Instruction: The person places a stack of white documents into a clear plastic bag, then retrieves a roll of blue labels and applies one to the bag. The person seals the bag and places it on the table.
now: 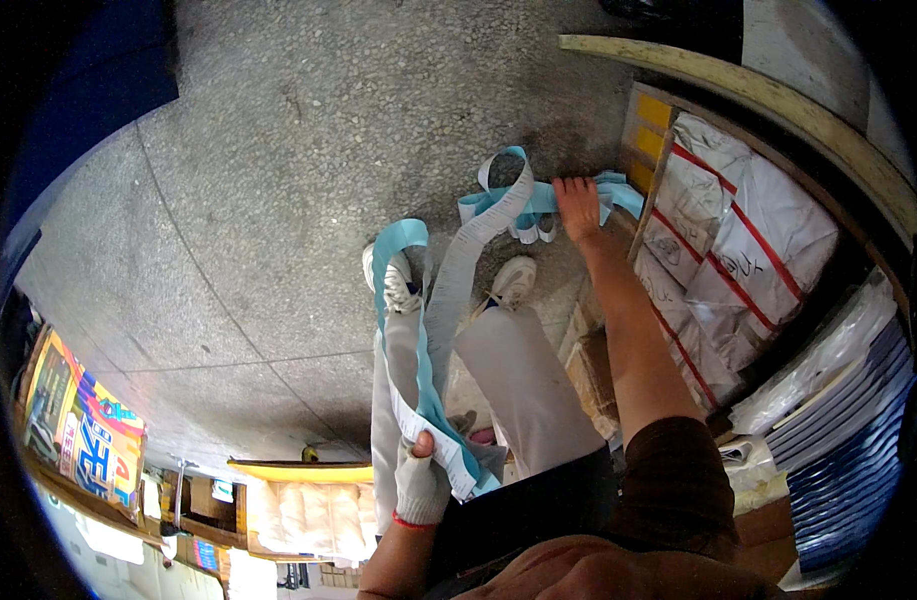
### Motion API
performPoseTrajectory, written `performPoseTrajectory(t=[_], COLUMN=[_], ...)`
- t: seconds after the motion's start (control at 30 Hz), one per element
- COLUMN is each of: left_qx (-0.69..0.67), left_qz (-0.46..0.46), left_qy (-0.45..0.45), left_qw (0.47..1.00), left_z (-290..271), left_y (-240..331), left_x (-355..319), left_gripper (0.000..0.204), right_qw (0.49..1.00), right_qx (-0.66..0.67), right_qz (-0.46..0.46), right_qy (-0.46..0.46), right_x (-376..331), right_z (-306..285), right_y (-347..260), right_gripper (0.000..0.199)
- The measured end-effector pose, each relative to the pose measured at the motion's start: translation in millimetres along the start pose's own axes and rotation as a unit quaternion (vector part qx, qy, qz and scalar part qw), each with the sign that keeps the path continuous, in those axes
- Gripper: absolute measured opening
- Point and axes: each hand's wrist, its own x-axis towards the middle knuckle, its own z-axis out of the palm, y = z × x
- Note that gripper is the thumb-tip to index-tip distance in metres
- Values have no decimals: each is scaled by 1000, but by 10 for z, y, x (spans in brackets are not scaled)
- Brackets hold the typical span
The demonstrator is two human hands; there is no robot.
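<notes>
A long strip of printed labels (453, 290), white on one face and light blue on the other, loops from my lap down to the floor. My left hand (424, 488), in a white fingerless glove with a red cuff edge, is closed on one end of it, thumb on top. My bare right hand (578, 208) reaches forward to the right, its fingers curled over the folded blue part of the strip (540, 197) beside a box. More folded ends (618, 192) stick out past that hand. The palm side of the right hand is hidden.
An open carton (650, 140) with yellow tape holds white bags (748, 240) with red stripes on my right. Stacked blue-edged sheets (843, 440) lie nearer me. A yellow-rimmed box of pale packages (313, 510) and a colourful printed box (88, 430) stand at the left.
</notes>
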Motion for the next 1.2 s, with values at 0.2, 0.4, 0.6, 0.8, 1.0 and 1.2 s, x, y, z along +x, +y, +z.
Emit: performPoseTrajectory(t=[0.2,0.4,0.6,0.8,1.0,1.2], left_qx=[-6,0,-9,-205,-315,-383], left_qz=[27,101,263,346,389,363], left_qy=[14,-24,-134,-141,-216,-203], left_qw=[1000,995,955,905,838,825], left_z=[-245,-552,-469,-855,-1485,-1806], left_y=[-118,-273,267,913,527,107], left_x=[68,95,-1144,-2986,-3942,-4110], left_gripper=[53,53,59,52,36,40], right_qw=[997,921,924,957,988,970], right_qx=[44,152,141,116,125,147], right_qz=[24,227,260,171,17,-102], right_qy=[-58,-279,-244,-204,-87,-162], right_x=[-308,-1064,-1760,-1945,-1866,-2008], right_z=[-208,-1166,-2190,-3399,-4251,-5564], right_y=[-287,-712,-725,-798,-1386,-2806], right_gripper=[29,39,51,46,48,63])
